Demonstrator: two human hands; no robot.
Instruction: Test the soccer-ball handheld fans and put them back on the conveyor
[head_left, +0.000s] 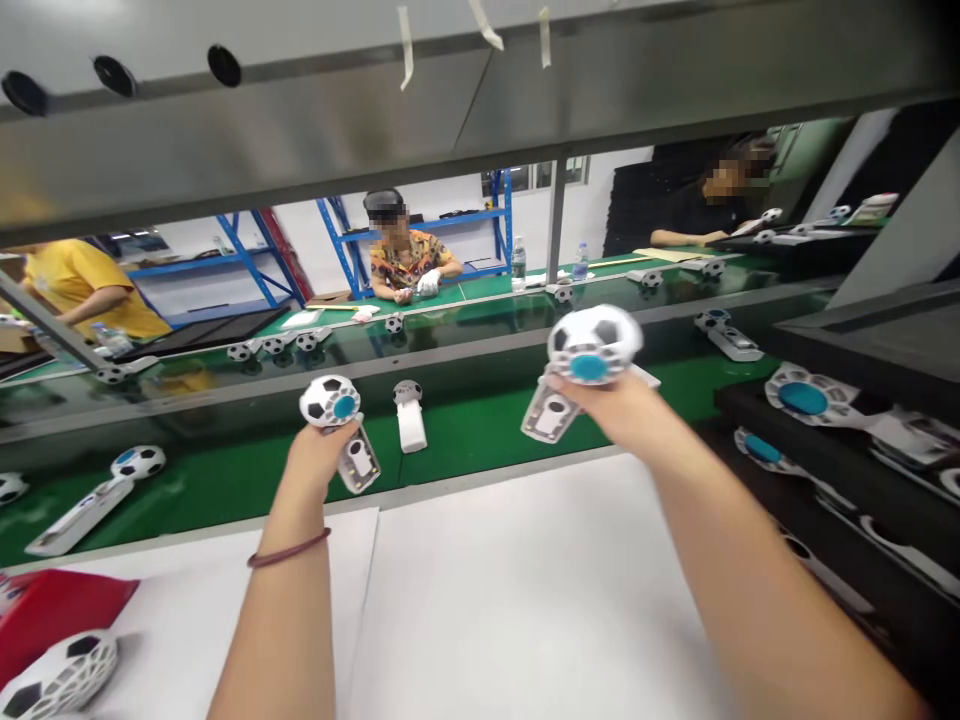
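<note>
My left hand (319, 452) is closed round a white handheld fan with a football-patterned head (331, 400) and a blue centre, held over the green conveyor belt (465, 435). My right hand (619, 405) grips a second football fan (594, 345) of the same kind, its white handle (551, 412) pointing down left. Both arms reach forward from the white table (510, 590). A third fan (409, 415) lies on the belt between my hands.
More football fans lie on the belt at left (97, 495) and on black trays at right (825, 405). A red box (52, 610) and a football shell (60, 675) sit at lower left. Three people work across the far belt. A metal shelf (375, 110) hangs overhead.
</note>
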